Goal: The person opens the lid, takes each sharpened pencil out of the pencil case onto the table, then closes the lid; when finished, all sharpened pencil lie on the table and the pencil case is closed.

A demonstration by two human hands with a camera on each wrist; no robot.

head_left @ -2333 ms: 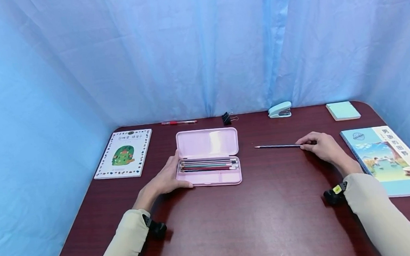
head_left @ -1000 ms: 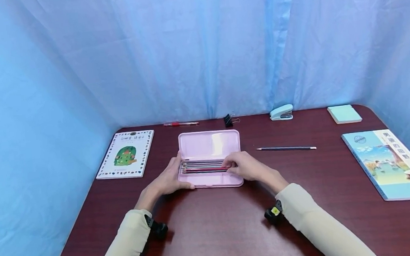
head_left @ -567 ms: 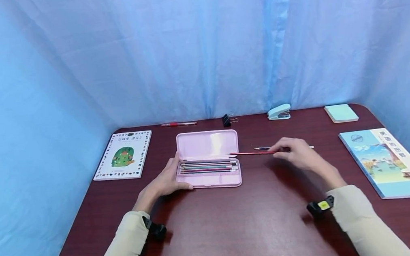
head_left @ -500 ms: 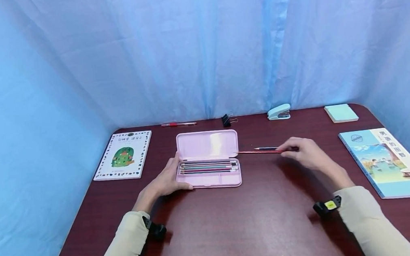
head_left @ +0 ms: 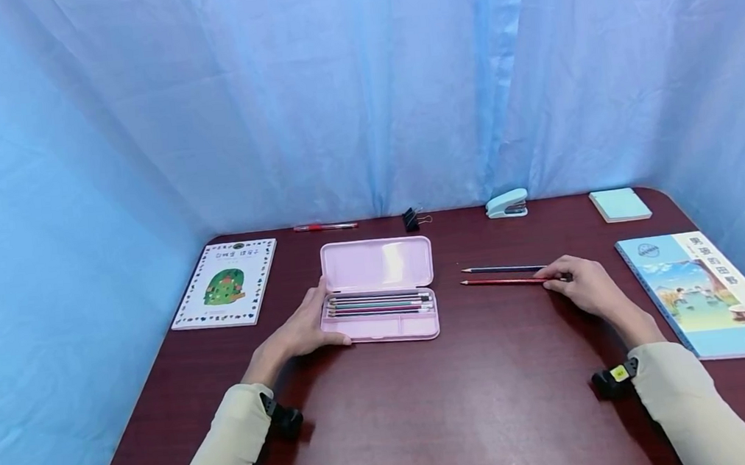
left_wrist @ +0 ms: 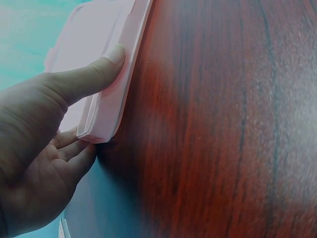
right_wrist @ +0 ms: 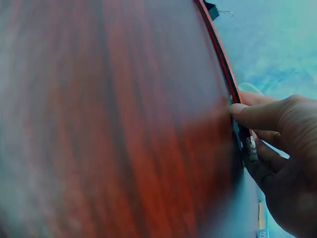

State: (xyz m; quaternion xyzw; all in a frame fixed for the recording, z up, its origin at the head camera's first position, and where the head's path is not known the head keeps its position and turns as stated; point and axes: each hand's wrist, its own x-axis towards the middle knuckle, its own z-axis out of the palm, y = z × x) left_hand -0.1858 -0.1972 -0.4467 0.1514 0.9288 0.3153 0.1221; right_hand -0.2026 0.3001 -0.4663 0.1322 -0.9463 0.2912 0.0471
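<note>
An opened pink pencil case [head_left: 381,326] lies on the table with several pencils [head_left: 379,304] in its long compartment. My left hand [head_left: 301,326] grips its left end, thumb on the front side and fingers round the back corner; the left wrist view shows the thumb [left_wrist: 94,77] against the case wall. To the right, my right hand [head_left: 583,284] pinches a red pencil [head_left: 503,281] near its rear end, its tip pointing left. Just behind it lies a dark pencil [head_left: 502,269], roughly parallel, its rear end hidden by the hand. In the right wrist view, thumb and fingers hold the red pencil [right_wrist: 218,47].
A picture book [head_left: 225,284] lies at the left, a larger book [head_left: 710,295] at the right. Along the back edge are a red pen [head_left: 325,227], a black binder clip [head_left: 411,219], a pale stapler [head_left: 507,204] and a sticky-note pad [head_left: 620,205]. Curtains hang behind the table.
My right hand let go of the dark pencil, took the red pencil out of the case and carried it right, down beside the dark one. The left hand stayed on the case.
</note>
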